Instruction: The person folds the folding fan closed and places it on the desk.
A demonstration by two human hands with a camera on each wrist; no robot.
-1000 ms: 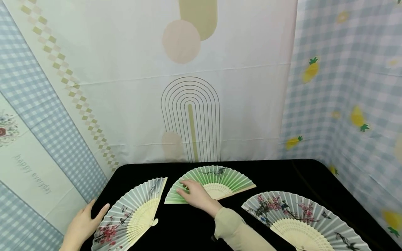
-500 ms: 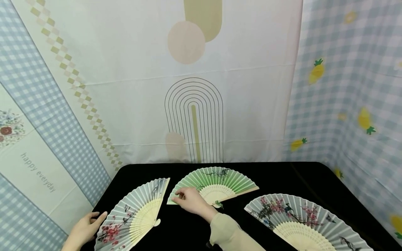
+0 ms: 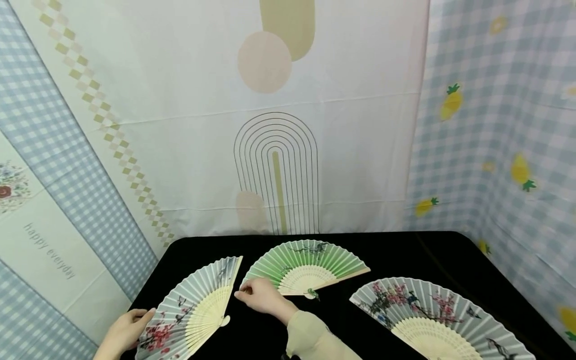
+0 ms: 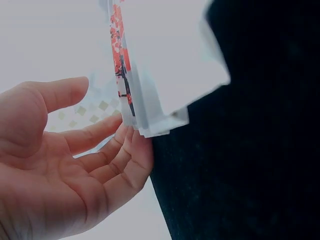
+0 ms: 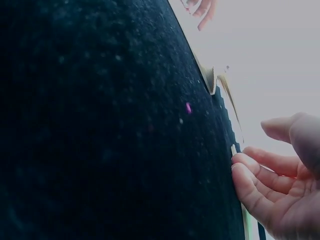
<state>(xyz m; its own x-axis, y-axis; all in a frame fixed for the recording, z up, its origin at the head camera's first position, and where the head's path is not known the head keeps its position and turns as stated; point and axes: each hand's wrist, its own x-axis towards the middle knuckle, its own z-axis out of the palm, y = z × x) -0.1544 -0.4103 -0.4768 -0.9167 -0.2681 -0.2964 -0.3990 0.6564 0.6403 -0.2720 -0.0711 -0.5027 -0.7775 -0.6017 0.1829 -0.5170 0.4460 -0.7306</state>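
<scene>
Unfolded on the table (image 3: 400, 255), as landmark: green fan (image 3: 310, 280). To its left, touched along the outer edge by the left hand (image 3: 125, 331) with fingers bent and thumb apart: red-blossom fan (image 3: 193, 312). Over its near-left corner: right hand (image 3: 262, 297), with fingers bent together (contact uncertain), thumb clear. Conceivable: creased pleats through lifting one edge; overlapping fans through sideways nudging.

L hand (image 4: 75, 172) — fingertips against red-print fan (image 4: 160, 65), thumb apart — blk surface (image 4: 240, 165) beside.
</scene>
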